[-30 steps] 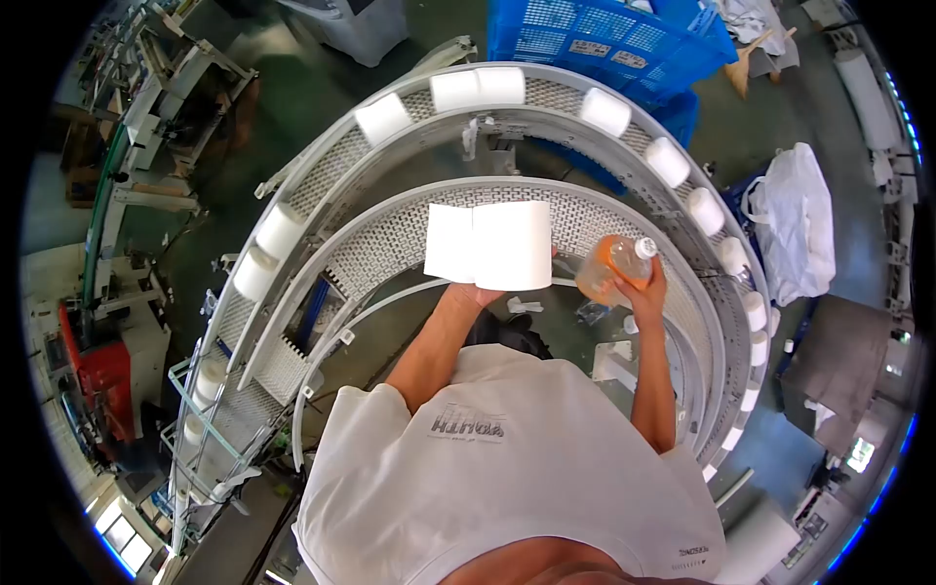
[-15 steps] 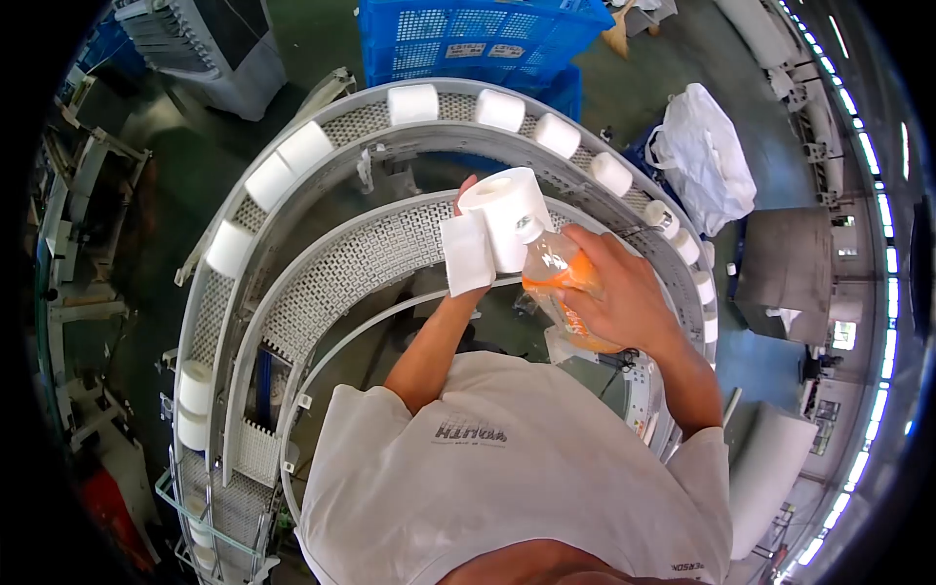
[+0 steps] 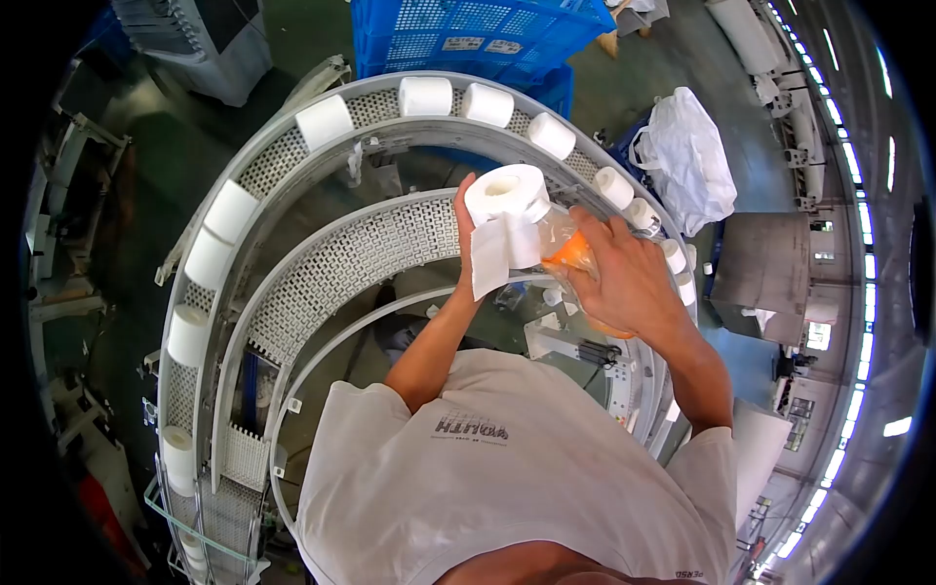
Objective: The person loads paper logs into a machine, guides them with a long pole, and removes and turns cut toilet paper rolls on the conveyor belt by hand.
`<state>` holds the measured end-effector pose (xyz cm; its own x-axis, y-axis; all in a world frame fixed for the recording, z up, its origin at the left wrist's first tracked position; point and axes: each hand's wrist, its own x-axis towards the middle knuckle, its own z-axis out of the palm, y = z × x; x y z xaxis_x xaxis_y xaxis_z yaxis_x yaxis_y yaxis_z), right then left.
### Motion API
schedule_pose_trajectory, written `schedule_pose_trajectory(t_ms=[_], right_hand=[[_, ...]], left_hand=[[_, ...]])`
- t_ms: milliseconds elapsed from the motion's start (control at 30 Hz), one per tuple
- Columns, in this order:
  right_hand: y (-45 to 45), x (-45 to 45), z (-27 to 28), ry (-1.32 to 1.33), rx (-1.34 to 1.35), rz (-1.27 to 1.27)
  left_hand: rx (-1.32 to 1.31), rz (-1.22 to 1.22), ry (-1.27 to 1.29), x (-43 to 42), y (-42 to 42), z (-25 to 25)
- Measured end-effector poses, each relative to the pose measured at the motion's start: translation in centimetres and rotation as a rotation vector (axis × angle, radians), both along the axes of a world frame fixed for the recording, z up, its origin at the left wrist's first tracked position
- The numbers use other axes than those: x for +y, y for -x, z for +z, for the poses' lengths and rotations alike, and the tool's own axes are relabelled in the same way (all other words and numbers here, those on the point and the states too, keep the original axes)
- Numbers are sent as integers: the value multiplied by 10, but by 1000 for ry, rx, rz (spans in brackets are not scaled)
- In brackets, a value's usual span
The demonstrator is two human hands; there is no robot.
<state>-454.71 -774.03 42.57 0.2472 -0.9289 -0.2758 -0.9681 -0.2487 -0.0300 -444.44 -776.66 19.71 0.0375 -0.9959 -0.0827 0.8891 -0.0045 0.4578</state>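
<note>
My left hand [image 3: 467, 226] is closed around the far-left side of a white toilet paper roll [image 3: 525, 242], held upright above the inner curved conveyor. A loose end of paper [image 3: 490, 255] hangs down the roll's near side. My right hand [image 3: 632, 278] grips a clear plastic bottle [image 3: 564, 250] with an orange band. The bottle is tilted, its neck end against the right side of the roll. Its cap is hidden at the paper, and the fingers cover much of its body.
An outer curved conveyor [image 3: 275, 164] carries several white rolls [image 3: 425, 97] around me. Inside it runs a lower curved slatted conveyor [image 3: 341, 255]. Blue crates [image 3: 458, 63] stand beyond the belt. A white sack [image 3: 685, 161] and a grey box [image 3: 765, 263] are at the right.
The bottle's neck has moved from in front of the roll to its right side, and its cap is now hidden. The roll has tipped slightly. Rolls on the outer conveyor have shifted leftward along the curve.
</note>
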Motion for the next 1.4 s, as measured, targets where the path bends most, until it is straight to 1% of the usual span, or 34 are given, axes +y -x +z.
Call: schedule_pose_trajectory(t_ms=[133,233,333,433,533,633,833,900,933,1033,1133,1267,1400], right_hand=[[-4,-6,3,-18,41,-18],[-8,-8,5,-37,58,-40],[-5,-6,1,-43,69,-42],[-2,0,-4,-52,97,-45],[1,8,-5,-88,96,-74],[7,18,-6,-121,76,-101],[22,35,-16,-114,25,-146],[23,39,-16,-107,0,-166],[10,37,-14,-103,-15,-176],[14,41,-20,-78,-64,-193],[19,46,-24,-47,-101,-200],[28,54,-31,-3,-159,-219],[40,65,-51,17,-277,-330]], left_hand=[[-91,17,16,-4,2,1],[-117,-5,-23,-2,1,4],[-62,-33,-87,-2,2,3],[-119,29,-11,-6,9,-8],[48,9,-18,-7,9,-6],[-14,15,-56,-8,10,1],[-121,-27,-103,-10,7,3],[-62,-34,-113,-10,8,-4],[-33,-35,-119,-14,-5,-2],[-110,-48,-115,-11,-4,-2],[-124,-76,-135,-9,-3,0],[-113,-127,-226,-6,0,-5],[-100,-198,-301,-6,3,-11]])
